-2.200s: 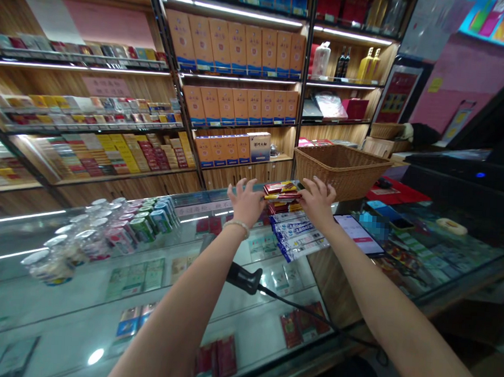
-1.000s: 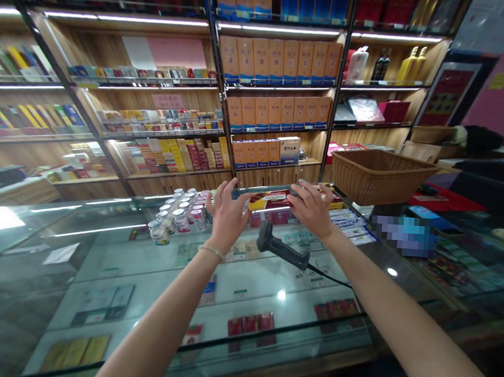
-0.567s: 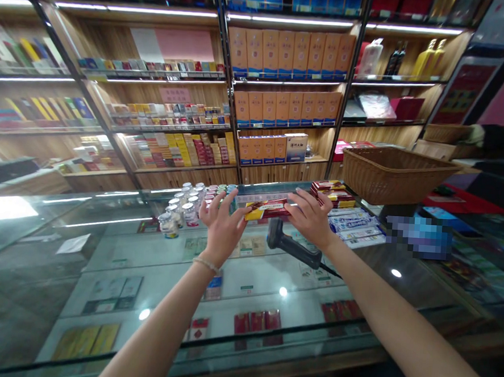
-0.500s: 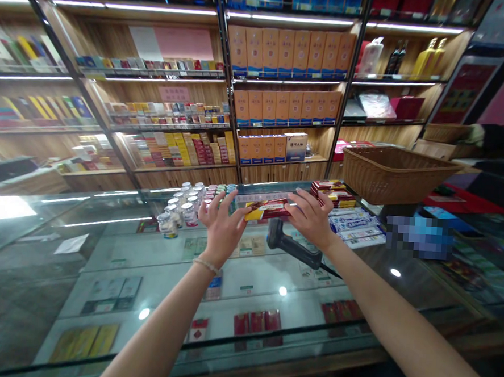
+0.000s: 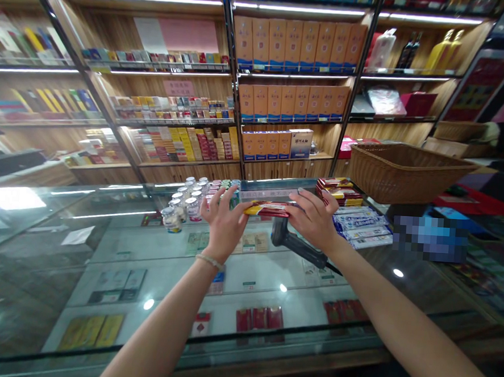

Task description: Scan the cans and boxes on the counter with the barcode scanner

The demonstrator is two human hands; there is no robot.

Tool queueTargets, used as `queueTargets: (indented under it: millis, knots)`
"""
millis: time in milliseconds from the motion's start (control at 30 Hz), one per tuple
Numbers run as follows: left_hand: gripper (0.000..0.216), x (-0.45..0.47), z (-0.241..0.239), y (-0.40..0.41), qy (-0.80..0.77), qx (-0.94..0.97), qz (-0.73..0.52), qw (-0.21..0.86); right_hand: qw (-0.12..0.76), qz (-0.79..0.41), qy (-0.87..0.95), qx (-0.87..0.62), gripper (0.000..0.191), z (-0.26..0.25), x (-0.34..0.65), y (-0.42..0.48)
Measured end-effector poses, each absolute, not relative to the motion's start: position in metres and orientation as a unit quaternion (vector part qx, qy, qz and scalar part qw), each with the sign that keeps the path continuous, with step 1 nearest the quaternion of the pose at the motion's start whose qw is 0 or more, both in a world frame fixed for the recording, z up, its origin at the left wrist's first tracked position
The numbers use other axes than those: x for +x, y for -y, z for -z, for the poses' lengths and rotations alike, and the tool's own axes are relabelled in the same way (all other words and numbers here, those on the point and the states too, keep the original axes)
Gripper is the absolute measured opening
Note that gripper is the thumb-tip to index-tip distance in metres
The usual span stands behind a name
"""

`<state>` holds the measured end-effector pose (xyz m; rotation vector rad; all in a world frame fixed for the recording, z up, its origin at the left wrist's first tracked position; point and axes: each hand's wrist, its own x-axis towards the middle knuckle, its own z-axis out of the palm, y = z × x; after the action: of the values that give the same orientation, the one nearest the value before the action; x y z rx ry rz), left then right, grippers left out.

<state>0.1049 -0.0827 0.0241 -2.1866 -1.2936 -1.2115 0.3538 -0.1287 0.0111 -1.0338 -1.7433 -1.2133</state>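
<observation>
My left hand [image 5: 223,221] and my right hand [image 5: 314,218] hold a red and yellow wrapped snack pack [image 5: 268,208] between them, each pinching one end. The pack is held level above the glass counter [image 5: 169,286]. Below it and near my right wrist lies a black handheld barcode scanner [image 5: 297,245], its cable running off to the right. To the right of my right hand are a stack of similar red and yellow packs [image 5: 341,191] and a row of blue and white packs [image 5: 363,225]. Several small lidded jars [image 5: 182,204] stand left of my left hand.
A brown wicker basket [image 5: 406,175] sits at the counter's right. Under the glass lie red packs [image 5: 260,320] and yellow boxes [image 5: 92,331]. Shelves behind the counter carry orange boxes [image 5: 292,46], cigarette packs [image 5: 190,142] and bottles [image 5: 408,53].
The snack pack has tilted in my hands, so its broad printed face now shows as a narrower strip. Both hands keep their hold. The view has shifted slightly.
</observation>
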Motion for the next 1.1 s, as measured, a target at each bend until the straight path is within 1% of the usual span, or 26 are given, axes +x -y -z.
queueTargets:
  millis: [167, 333, 500, 667, 900, 1000, 1100]
  knots:
    - [0.017, 0.102, -0.028, 0.084, 0.454, -0.770, 0.428, 0.131, 0.404, 0.451, 0.677, -0.418, 0.010, -0.013, 0.353, 0.127]
    - [0.014, 0.102, -0.032, 0.083, 0.455, -0.762, 0.450, 0.101, 0.441, 0.342, 0.660, -0.503, 0.016, -0.016, 0.353, 0.124]
    - [0.013, 0.105, -0.033, 0.082, 0.459, -0.759, 0.455, 0.077, 0.457, 0.280, 0.664, -0.521, 0.016, -0.015, 0.354, 0.121]
    - [0.011, 0.106, -0.032, 0.079, 0.462, -0.757, 0.458, 0.050, 0.454, 0.236, 0.667, -0.541, 0.017, -0.013, 0.352, 0.120]
    - [0.018, 0.107, -0.028, 0.076, 0.462, -0.767, 0.446, 0.001, 0.438, 0.224, 0.678, -0.546, 0.019, -0.009, 0.354, 0.117]
    - [0.019, 0.107, -0.028, 0.073, 0.465, -0.764, 0.447, -0.007, 0.431, 0.240, 0.677, -0.547, 0.029, -0.011, 0.354, 0.120]
    - [0.020, 0.107, -0.028, 0.072, 0.473, -0.761, 0.443, -0.010, 0.407, 0.269, 0.691, -0.534, 0.051, -0.013, 0.351, 0.125]
